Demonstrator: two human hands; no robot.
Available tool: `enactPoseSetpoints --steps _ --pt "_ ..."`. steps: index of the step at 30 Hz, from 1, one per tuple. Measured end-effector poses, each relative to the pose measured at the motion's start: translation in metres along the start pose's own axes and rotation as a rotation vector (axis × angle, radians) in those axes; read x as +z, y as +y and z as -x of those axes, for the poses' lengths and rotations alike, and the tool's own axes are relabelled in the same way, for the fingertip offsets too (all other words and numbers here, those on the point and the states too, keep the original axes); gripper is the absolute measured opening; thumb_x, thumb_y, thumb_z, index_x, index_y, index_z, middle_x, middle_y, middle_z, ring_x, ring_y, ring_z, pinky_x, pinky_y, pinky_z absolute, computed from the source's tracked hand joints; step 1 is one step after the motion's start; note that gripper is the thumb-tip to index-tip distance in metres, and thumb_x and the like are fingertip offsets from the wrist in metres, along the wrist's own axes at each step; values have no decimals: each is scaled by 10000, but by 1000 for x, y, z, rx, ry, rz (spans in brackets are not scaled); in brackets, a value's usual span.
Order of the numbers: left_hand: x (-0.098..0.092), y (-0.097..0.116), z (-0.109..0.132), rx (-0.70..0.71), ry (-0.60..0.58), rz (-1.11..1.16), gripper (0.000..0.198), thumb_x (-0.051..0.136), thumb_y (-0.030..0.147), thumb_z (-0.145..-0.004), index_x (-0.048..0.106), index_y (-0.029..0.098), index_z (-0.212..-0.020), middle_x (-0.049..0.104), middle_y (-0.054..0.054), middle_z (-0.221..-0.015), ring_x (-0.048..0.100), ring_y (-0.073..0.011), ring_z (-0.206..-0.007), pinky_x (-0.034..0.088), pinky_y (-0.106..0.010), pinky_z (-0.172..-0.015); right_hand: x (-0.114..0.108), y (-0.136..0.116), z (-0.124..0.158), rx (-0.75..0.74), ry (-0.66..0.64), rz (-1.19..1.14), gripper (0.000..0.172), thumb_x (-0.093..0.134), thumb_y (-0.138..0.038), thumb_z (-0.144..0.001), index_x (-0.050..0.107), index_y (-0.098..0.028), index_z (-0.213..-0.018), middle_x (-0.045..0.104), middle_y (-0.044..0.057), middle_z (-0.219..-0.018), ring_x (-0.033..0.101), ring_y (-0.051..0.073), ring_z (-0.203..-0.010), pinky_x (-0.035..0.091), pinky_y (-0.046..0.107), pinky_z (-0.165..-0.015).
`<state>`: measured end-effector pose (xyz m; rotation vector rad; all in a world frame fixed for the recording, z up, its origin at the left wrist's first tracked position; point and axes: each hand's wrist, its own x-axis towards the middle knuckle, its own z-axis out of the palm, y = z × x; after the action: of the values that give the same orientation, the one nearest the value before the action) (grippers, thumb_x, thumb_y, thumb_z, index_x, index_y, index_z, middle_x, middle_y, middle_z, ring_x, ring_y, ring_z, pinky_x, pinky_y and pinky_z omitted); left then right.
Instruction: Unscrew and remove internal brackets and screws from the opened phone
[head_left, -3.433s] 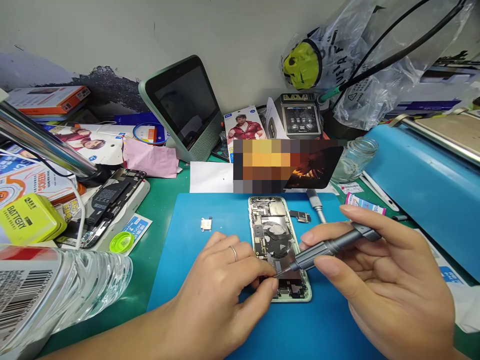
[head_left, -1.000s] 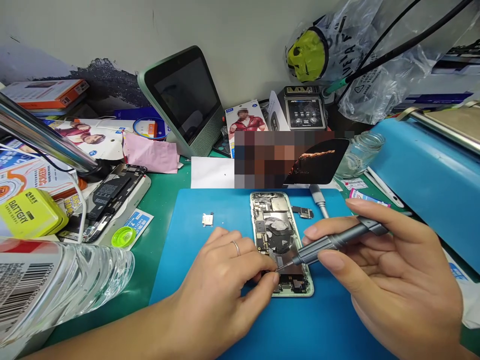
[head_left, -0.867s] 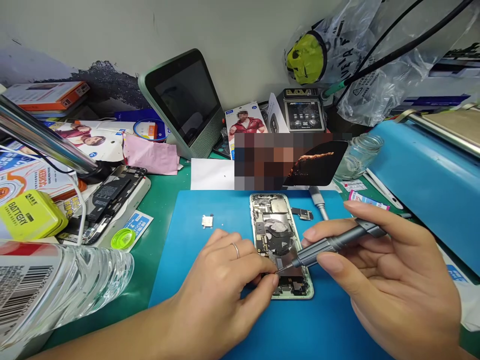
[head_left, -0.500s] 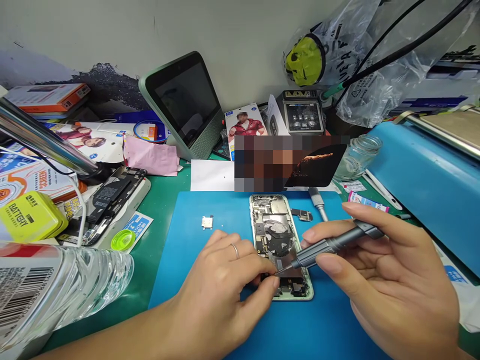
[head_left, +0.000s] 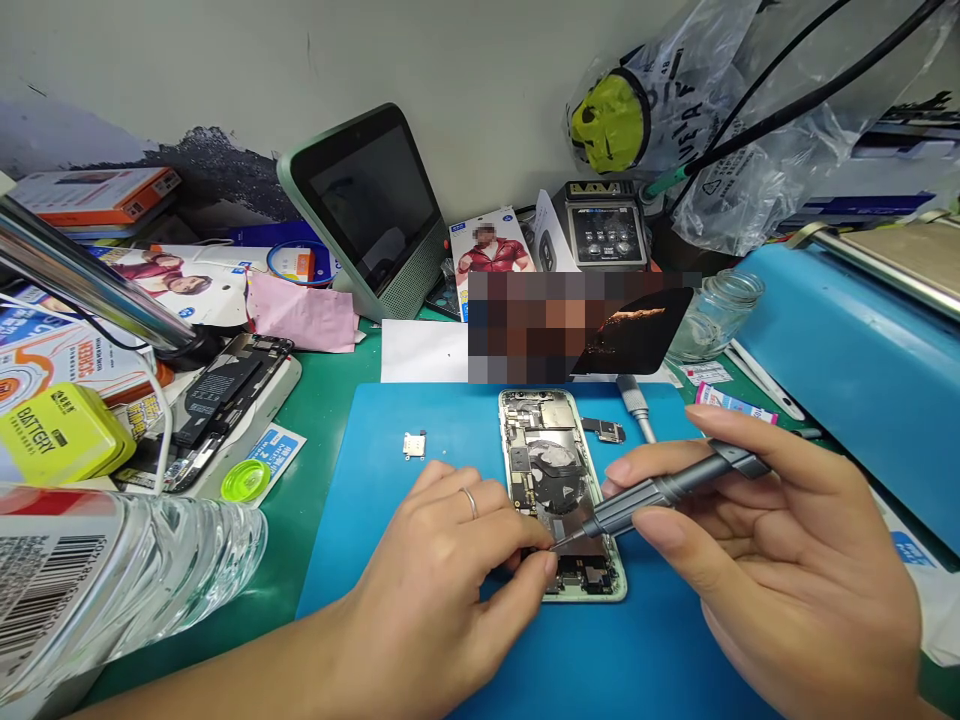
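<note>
An opened smartphone [head_left: 555, 465] lies upright in the view on a blue mat [head_left: 360, 530], its inner parts bare. My right hand [head_left: 795, 540] is closed around a grey screwdriver [head_left: 637, 502], whose thin tip points down-left over the phone's lower half. At that tip, thumb and forefinger of my left hand [head_left: 457, 560] are pinched together; whatever lies between them is too small to make out. This hand covers the phone's lower left edge. A small silver metal part [head_left: 414, 444] rests on the mat to the left, and a small flex-cable part [head_left: 604, 430] lies right of the phone.
A large clear bottle [head_left: 135, 580] stands at the near left. Behind it are a yellow battery box [head_left: 64, 435] and another opened phone [head_left: 217, 405]. A display screen [head_left: 367, 210] and a glass jar [head_left: 720, 310] stand at the back. Another silver-handled tool [head_left: 634, 398] lies beyond the phone.
</note>
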<state>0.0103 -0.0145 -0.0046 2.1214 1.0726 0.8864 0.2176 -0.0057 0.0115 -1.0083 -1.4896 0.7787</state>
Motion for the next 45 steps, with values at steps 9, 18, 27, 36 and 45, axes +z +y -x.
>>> enactPoseSetpoints --steps 9,18,27,36,45 --pt "-1 1 -1 9 5 -8 112 609 147 -964 695 203 -917 653 39 -746 529 -144 -680 302 -359 -670 0 -2 0 13 -2 -17 488 757 -146 -858 625 -366 -1274 771 -5 -894 773 182 -826 679 241 -655" --pt "0 1 -1 -9 5 1 76 635 166 -950 696 210 -937 664 41 -766 548 -150 -699 311 -364 -686 0 0 0 12 -10 -24 507 752 -127 -858 619 -364 -1287 770 -11 -905 770 161 -845 672 203 -680" --pt "-1 1 -1 -29 1 1 84 628 176 -951 701 216 -938 670 35 -772 560 -160 -707 315 -364 -691 1 0 -1 13 -7 -6 496 755 -138 -853 624 -368 -1273 770 -8 -894 773 181 -822 681 243 -659" --pt "0 1 1 -32 -1 5 75 639 175 -948 702 214 -937 666 36 -776 552 -160 -707 305 -365 -696 -2 -2 0 7 -11 -10 487 758 -152 -859 625 -365 -1277 772 -17 -895 769 153 -835 662 189 -673" --pt "0 1 0 -46 2 7 62 651 170 -936 700 205 -922 651 37 -762 547 -159 -705 303 -364 -688 -1 -1 -3 -10 3 1 556 708 -15 -835 635 -353 -1270 773 -12 -903 768 136 -828 647 159 -662"
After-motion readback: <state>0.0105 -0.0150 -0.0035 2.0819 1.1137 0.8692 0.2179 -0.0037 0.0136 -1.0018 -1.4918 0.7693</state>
